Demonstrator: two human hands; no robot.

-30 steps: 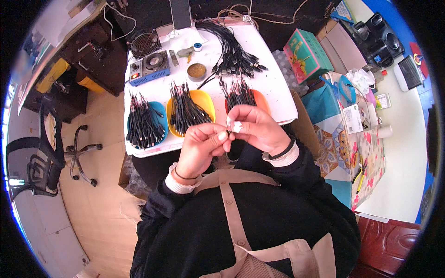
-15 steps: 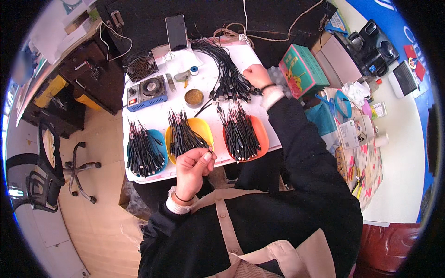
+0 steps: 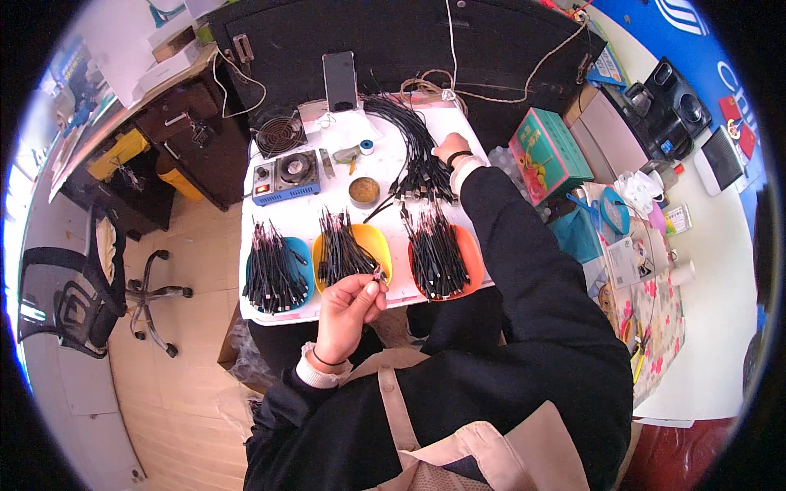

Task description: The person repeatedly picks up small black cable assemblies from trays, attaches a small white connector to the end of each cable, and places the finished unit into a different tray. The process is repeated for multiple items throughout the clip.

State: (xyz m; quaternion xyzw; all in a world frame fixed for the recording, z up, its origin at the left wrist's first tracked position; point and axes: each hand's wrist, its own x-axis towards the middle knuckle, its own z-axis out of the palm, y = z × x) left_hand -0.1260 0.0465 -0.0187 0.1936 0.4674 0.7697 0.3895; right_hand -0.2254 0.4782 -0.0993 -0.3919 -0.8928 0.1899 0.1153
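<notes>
Covering the table (image 3: pixel 385 217) are a loose cable bundle (image 3: pixel 413 155) and three trays: blue (image 3: pixel 299 254), yellow (image 3: pixel 372 239), orange (image 3: pixel 471 254), all full of black cables. Right hand (image 3: pixel 450 150) rests on the bundle; its grip cannot be told. Left hand (image 3: pixel 348 307) pinches a small connector (image 3: pixel 378 270) by the yellow tray's front edge.

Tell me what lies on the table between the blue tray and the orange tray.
In the head view, a yellow tray heaped with short black cables sits between the blue tray and the orange tray. The left hand hovers at its near edge.
</notes>
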